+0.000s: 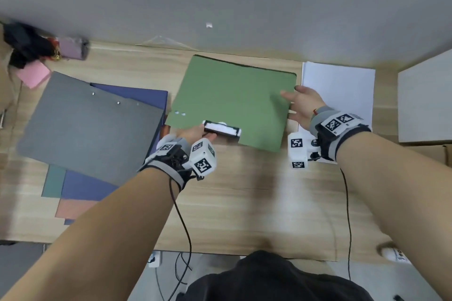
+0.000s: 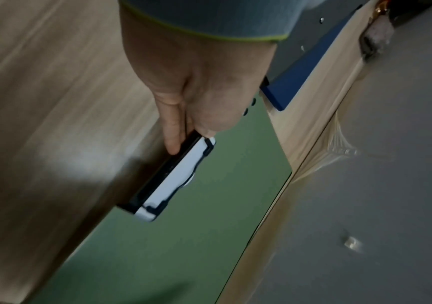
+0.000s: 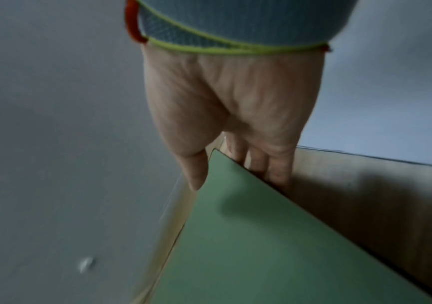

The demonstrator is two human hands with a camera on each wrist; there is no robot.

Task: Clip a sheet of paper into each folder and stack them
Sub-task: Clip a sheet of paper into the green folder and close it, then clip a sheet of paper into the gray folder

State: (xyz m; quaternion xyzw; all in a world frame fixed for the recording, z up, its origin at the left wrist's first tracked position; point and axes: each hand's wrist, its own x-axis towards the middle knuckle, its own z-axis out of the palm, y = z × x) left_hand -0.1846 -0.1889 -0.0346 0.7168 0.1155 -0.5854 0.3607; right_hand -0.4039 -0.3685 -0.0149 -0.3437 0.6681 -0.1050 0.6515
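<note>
Head view: the green folder (image 1: 232, 100) is held over the wooden desk (image 1: 244, 203), between a folder stack (image 1: 93, 127) and the paper (image 1: 340, 90). It should be kept level.

Left wrist view: the clip (image 2: 175, 179) is pinched by the left hand (image 2: 196, 82).

Right wrist view: the folder's edge is gripped by the right hand (image 3: 230, 107), thumb above, 3 fingers beneath. A grey wall (image 3: 54, 144) stands behind.

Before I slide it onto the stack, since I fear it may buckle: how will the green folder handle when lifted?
Probably stiff: the green folder lies flat, with straight edges, held by the left hand at its clip and the right hand at one edge. Likely light. The clip end may feel heavier.
</note>
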